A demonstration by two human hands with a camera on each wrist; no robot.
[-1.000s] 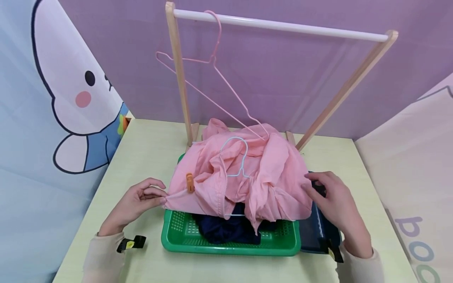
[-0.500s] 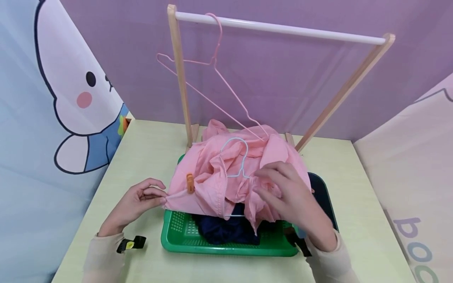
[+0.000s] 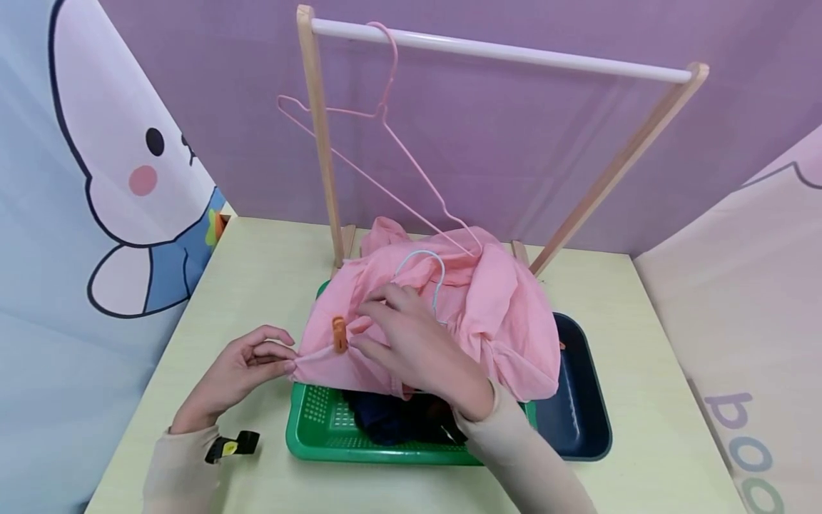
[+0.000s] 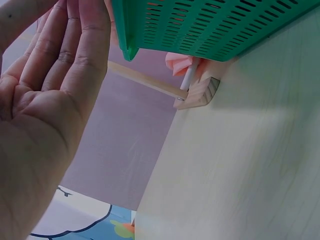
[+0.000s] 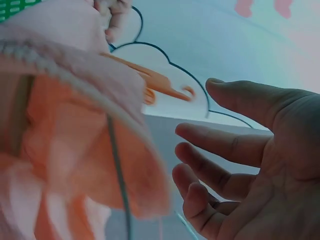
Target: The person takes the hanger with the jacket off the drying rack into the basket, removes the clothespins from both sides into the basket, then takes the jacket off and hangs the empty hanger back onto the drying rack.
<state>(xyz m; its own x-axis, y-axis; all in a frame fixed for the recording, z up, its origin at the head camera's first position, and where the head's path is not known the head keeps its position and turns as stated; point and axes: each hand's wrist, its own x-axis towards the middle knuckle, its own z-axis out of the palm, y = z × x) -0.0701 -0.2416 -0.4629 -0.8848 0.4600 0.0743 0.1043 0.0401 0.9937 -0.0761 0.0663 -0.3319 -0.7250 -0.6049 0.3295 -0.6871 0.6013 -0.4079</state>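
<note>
A pink zip-up jacket [image 3: 520, 314] is spread over the green basket [image 3: 385, 455], with a light blue hanger [image 3: 442, 275] at its neck opening. My left hand [image 3: 234, 375] pinches the jacket's left corner between thumb and fingertips; in the left wrist view the hand [image 4: 55, 95] shows its palm, its fingertips cut off at the top. An orange clothespin [image 3: 339, 335] is clipped on the jacket's left side. My right hand [image 3: 417, 343] reaches across the jacket, fingertips just right of the clothespin. In the right wrist view its thumb and fingers stand apart, short of the clothespin [image 5: 160, 85].
Behind the basket stands a wooden rack with a white rail [image 3: 501, 50], a pink hanger [image 3: 411, 160] hooked over it. Navy cloth [image 3: 379, 417] lies in the basket. A dark blue tray [image 3: 581, 421] sits to its right, partly under the jacket.
My right hand has left the jacket's right edge and swept left across it to beside the clothespin. My left hand keeps its pinch on the left corner.
</note>
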